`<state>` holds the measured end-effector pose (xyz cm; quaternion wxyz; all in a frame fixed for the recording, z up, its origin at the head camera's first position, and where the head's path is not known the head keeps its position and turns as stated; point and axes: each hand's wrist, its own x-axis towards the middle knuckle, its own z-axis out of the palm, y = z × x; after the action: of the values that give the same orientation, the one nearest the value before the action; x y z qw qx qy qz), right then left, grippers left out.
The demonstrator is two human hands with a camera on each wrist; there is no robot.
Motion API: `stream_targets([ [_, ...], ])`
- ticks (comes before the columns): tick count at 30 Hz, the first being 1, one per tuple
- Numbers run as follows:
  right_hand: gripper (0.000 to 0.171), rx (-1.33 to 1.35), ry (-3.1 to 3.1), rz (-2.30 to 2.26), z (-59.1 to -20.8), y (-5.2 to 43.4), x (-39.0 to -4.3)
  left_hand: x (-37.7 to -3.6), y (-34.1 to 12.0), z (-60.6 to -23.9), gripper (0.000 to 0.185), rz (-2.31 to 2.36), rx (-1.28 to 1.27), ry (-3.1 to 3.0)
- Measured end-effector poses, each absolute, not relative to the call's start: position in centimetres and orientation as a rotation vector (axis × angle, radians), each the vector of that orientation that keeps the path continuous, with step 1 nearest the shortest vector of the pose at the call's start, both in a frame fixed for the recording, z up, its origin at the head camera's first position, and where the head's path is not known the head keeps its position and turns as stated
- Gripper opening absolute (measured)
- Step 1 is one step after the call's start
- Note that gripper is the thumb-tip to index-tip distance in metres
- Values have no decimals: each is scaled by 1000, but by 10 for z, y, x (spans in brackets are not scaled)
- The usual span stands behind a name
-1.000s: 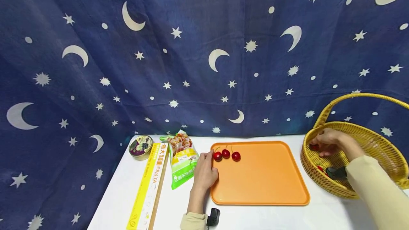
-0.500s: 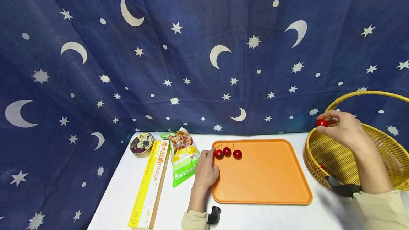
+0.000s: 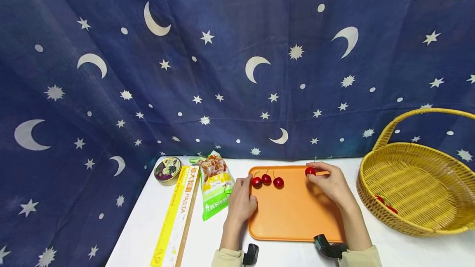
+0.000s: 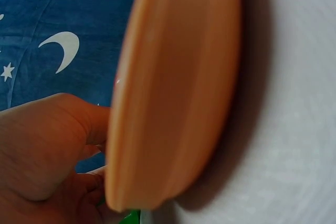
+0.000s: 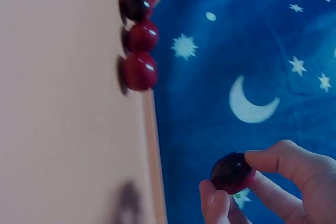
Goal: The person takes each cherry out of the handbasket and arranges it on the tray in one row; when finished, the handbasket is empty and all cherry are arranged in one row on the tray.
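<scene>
My right hand (image 3: 328,182) pinches a red cherry (image 3: 309,171) just above the back of the orange tray (image 3: 300,217); the right wrist view shows the cherry (image 5: 232,172) between thumb and fingertips. Three cherries (image 3: 266,180) lie in a row at the tray's back left, also seen as three cherries (image 5: 137,40) in the right wrist view. My left hand (image 3: 242,201) rests against the tray's left edge, fingers touching the rim (image 4: 173,93).
A yellow wicker basket (image 3: 419,184) with a handle stands at the right, with a few cherries (image 3: 386,204) inside. Left of the tray lie a green snack bag (image 3: 214,188), a yellow pasta box (image 3: 176,217) and a round tin (image 3: 168,171). A starry blue curtain hangs behind.
My right hand lifted a cherry out of the basket and carried it left, over to the back of the tray. The left hand stayed at the tray's edge.
</scene>
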<state>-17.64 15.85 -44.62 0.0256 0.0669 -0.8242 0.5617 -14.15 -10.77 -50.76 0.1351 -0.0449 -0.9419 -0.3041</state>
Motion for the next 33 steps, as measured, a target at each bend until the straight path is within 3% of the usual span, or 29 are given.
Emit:
stream_targets([
  [10,35,14,-2657,1792,-464,127,-180,-142,-107,-506,59,-857,-120,-2732],
  [25,29,78,-2700,1760,-480,98,-179,-142,-107,-507,61,-861,-112,-2748],
  [33,38,96,-2717,1528,-487,99,-183,-143,-107,-508,61,-864,-116,-2751],
])
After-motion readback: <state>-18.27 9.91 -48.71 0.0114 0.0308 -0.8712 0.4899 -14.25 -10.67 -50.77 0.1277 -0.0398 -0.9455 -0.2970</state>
